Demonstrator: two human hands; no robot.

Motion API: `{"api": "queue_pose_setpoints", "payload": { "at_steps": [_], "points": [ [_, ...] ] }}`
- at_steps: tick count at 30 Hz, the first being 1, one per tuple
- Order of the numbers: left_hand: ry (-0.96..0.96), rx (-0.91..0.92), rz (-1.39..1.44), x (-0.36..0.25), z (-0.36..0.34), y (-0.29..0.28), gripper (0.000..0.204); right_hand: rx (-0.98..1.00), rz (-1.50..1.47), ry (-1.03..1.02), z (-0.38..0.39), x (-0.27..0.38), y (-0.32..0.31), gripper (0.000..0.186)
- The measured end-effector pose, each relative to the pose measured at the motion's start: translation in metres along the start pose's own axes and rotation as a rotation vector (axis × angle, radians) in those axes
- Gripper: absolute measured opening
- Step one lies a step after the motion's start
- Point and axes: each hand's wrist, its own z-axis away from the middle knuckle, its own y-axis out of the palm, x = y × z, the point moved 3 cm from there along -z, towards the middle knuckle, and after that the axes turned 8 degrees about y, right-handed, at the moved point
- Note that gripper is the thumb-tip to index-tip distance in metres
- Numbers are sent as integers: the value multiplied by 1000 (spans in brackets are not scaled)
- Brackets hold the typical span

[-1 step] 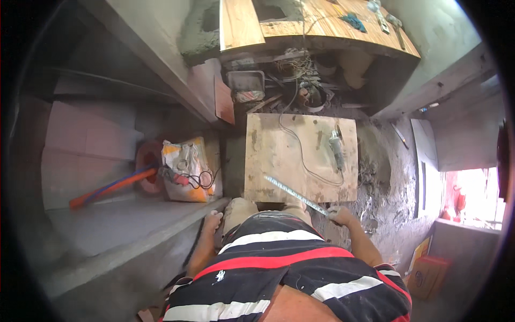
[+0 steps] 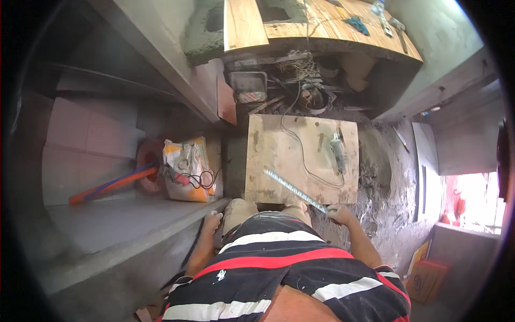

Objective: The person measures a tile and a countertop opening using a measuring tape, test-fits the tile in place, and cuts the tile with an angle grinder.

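My right hand (image 2: 339, 214) grips a pale, narrow measuring strip (image 2: 292, 189), which points diagonally up and left over a stained light board (image 2: 268, 139) on the floor. On that board's right part lies an angle grinder (image 2: 338, 153) with its cord looped across. My left hand (image 2: 213, 220) hangs beside my left leg, fingers curled, with nothing visible in them. Left of the board, a white and yellow sack (image 2: 182, 150) carries a coiled black cable and a red-handled tool (image 2: 181, 180).
A concrete ledge (image 2: 118, 231) runs left, with an orange and blue tube (image 2: 112, 187). Ahead, a wood-topped counter (image 2: 289, 31) holds tools, above a tray (image 2: 248, 80), bucket (image 2: 316, 99) and debris. Rough concrete floor (image 2: 391, 188) and a cardboard box (image 2: 429, 282) lie right.
The far end of the measuring strip in my right hand has risen slightly up the board. My left hand has barely moved, and the view has shifted a little.
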Motion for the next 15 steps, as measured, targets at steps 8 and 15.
{"api": "queue_pose_setpoints", "payload": {
  "at_steps": [8,15],
  "points": [
    [60,-119,72,6,1,-9,57,-575,-33,-613,-42,118,-142,36],
    [159,-286,-45,-44,24,-12,54,-829,69,-752,-11,279,-289,44]
  ]
}}
